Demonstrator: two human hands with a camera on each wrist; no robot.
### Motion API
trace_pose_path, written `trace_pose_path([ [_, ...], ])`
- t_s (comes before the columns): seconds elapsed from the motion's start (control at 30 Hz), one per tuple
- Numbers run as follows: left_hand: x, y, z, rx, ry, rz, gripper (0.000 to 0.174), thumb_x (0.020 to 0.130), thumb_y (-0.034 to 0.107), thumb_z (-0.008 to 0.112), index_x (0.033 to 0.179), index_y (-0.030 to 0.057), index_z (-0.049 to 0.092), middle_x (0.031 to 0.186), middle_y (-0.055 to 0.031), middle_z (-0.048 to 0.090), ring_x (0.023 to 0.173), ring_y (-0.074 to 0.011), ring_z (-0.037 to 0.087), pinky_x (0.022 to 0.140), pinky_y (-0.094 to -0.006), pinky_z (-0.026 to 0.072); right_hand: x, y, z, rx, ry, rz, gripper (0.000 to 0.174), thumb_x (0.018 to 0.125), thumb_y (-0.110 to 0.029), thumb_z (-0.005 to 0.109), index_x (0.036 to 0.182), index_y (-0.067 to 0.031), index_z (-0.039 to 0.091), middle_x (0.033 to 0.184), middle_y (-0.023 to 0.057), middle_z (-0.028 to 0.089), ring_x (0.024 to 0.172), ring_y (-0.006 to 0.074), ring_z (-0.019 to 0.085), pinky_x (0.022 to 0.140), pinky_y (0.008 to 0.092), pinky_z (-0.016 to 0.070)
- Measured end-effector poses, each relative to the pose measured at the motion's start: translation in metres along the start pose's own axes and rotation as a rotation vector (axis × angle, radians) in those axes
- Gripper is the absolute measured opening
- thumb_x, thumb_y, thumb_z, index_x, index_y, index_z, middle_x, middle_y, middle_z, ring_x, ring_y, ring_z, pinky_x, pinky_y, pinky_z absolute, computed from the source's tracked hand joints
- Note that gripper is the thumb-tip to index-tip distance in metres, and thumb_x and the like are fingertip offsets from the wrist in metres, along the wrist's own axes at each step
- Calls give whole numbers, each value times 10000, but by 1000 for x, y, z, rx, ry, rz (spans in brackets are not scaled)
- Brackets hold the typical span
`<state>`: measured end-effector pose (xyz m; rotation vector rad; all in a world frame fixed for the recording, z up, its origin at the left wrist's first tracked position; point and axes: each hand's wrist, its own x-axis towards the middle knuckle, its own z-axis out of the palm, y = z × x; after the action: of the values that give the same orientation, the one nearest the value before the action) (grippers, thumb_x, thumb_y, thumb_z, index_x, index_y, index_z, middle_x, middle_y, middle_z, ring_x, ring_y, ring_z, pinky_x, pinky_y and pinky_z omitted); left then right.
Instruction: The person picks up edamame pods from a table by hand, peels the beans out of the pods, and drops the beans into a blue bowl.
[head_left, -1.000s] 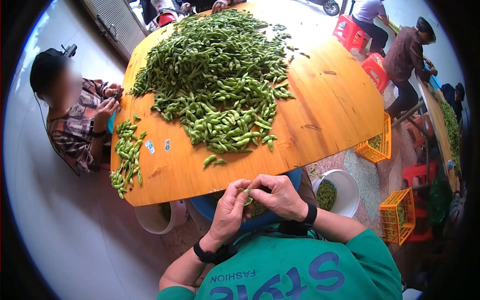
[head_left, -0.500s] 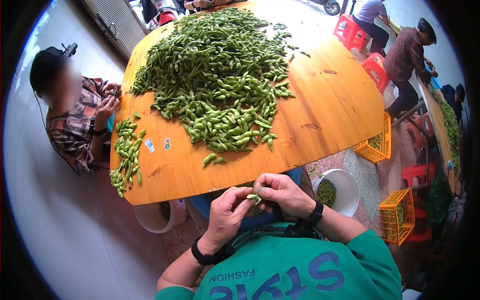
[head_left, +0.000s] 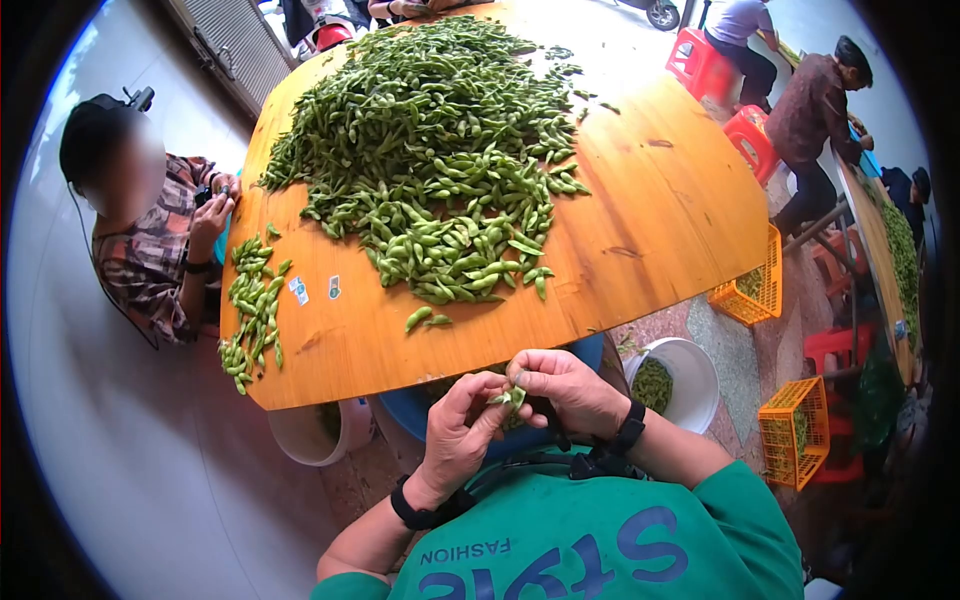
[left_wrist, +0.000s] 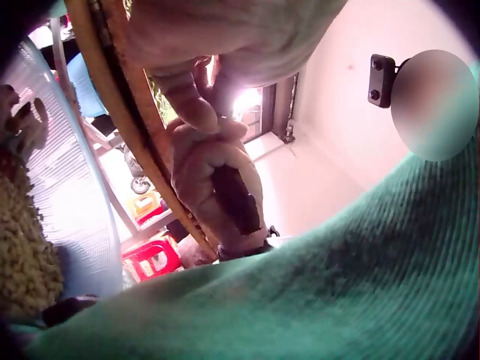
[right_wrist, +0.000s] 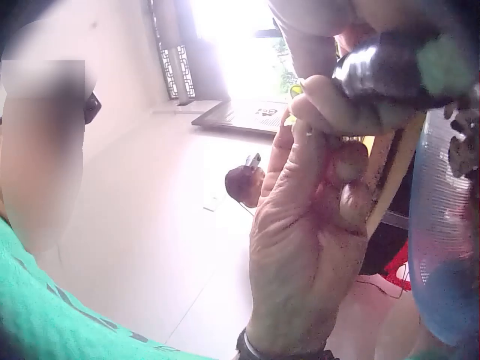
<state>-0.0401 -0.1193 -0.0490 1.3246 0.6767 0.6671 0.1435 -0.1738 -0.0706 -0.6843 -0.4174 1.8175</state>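
My left hand (head_left: 455, 430) pinches a green soybean pod (head_left: 516, 396) between thumb and fingers, just in front of the table's near edge. The right hand (head_left: 572, 392) meets it there, its thumb and forefinger gripping the pod's other side. The pod looks split, its pale inside partly showing. In the left wrist view a dark object (left_wrist: 236, 199) lies against the curled fingers of the right hand; its kind I cannot tell. Below both hands is a blue basin (head_left: 400, 412), which holds pale beans (left_wrist: 26, 240) in the left wrist view.
A large heap of soybean pods (head_left: 420, 150) covers the back of the wooden table (head_left: 670, 220), with a smaller pile (head_left: 255, 310) at the left. White buckets (head_left: 700, 385) stand on either side below. A person (head_left: 150, 230) sits at left. Yellow crates (head_left: 795, 435) stand at right.
Both hands have shifted slightly down and right from the table edge. The pod between the fingers has turned and opened wider.
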Motion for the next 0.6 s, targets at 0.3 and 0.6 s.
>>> trace_pose_path([
  [0.3,-1,-7,-14,-89,-17,-117,143,951,-7,578,1091,1,550,1005,-91,645,822,-131,650,685,-263,568,-6,-10,-2,-153,87,-73,189,1004,-229,585,1024,-42,574,891,22,634,698,80,598,569,210,484],
  [0.6,-1,-16,-26,-52,-68,-99,96,928,-28,566,1017,3,588,1000,-85,641,843,-145,640,727,-280,549,-59,-42,-26,-767,432,-124,93,922,-86,610,990,-36,571,812,-3,618,667,28,565,572,180,454],
])
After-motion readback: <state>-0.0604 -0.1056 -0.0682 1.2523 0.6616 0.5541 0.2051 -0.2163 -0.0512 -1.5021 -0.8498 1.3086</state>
